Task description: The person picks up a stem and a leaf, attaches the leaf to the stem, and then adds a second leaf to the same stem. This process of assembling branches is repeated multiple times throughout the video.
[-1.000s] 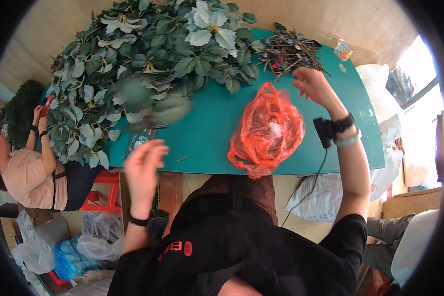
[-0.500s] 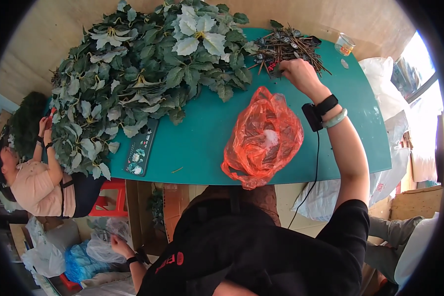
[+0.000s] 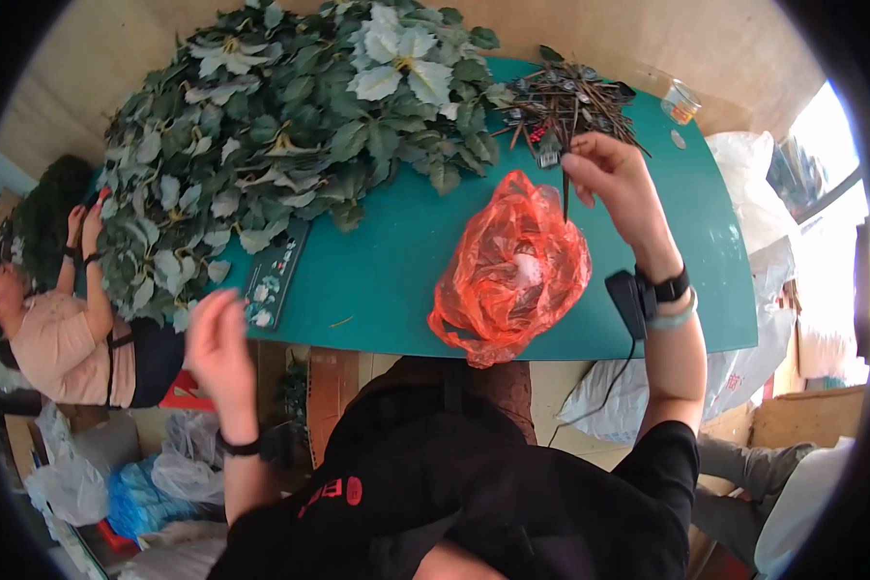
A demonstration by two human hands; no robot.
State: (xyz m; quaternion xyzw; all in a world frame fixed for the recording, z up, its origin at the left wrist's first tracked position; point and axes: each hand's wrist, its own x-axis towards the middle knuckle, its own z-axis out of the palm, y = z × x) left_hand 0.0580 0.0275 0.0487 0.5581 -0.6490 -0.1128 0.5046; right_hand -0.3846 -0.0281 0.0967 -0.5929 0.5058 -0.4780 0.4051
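My right hand (image 3: 614, 174) pinches a thin dark brown stem (image 3: 565, 198) that points down toward me. A small tag with a dark leafy bit (image 3: 548, 157) shows beside the fingertips. Behind the hand is a heap of brown stems (image 3: 590, 97) with small dark labels among them, and red berries (image 3: 538, 131) show at its near edge. Just in front lies a crumpled red plastic bag (image 3: 512, 275) with something whitish in it. My left hand (image 3: 220, 353) is raised near the table's front left edge, close to a dark patterned box (image 3: 273, 280); motion blurs its fingers.
A big pile of artificial green leaves (image 3: 290, 126) covers the table's left and back. A clear cup (image 3: 681, 102) stands at the back right of the green table (image 3: 377, 280). Another person (image 3: 68, 329) works at the left. Plastic bags (image 3: 155, 488) sit below the left side.
My right hand has drawn back from the heap toward me with a stem in its fingers. My left hand has risen from the bags at lower left to the table's edge.
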